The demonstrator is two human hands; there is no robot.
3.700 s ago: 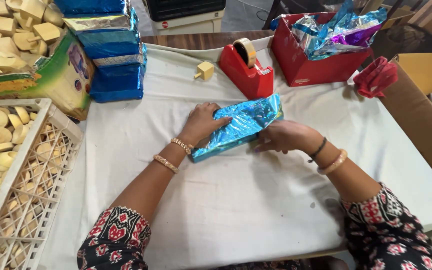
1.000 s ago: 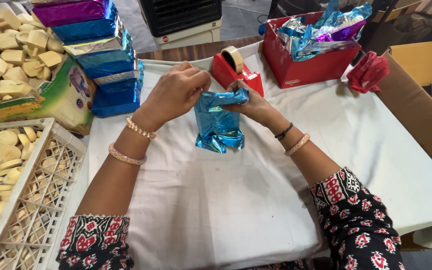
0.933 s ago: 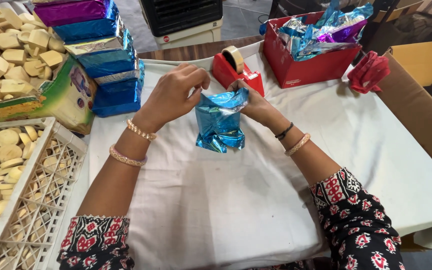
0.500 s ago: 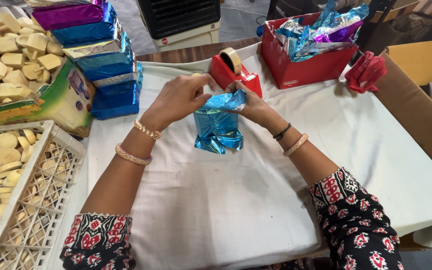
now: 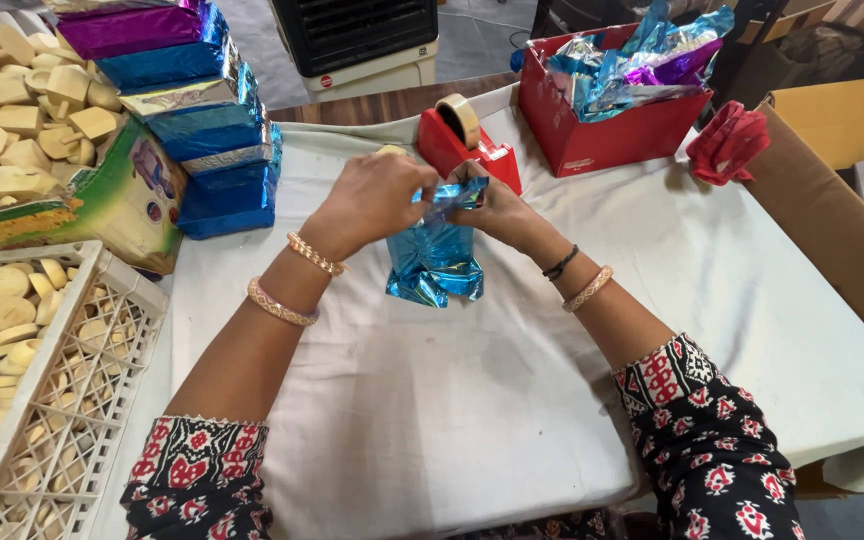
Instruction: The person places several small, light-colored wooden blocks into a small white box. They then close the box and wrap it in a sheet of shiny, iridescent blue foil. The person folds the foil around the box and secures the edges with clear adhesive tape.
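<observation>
A: Grip state?

B: My left hand (image 5: 372, 195) and right hand (image 5: 497, 205) are both closed on the top edge of the blue foil packet (image 5: 437, 255), fingers pinching the crumpled foil. The packet hangs upright between them, its lower end at the white cloth on the bench (image 5: 452, 400).

A: Surroundings?

B: Just beyond my right hand, the red tape dispenser (image 5: 467, 145). Further out on that side, a red box of foil wrappers (image 5: 617, 130). Beyond my left hand, a stack of wrapped packets (image 5: 202, 130); nearer me, a white crate of soaps (image 5: 42, 370).
</observation>
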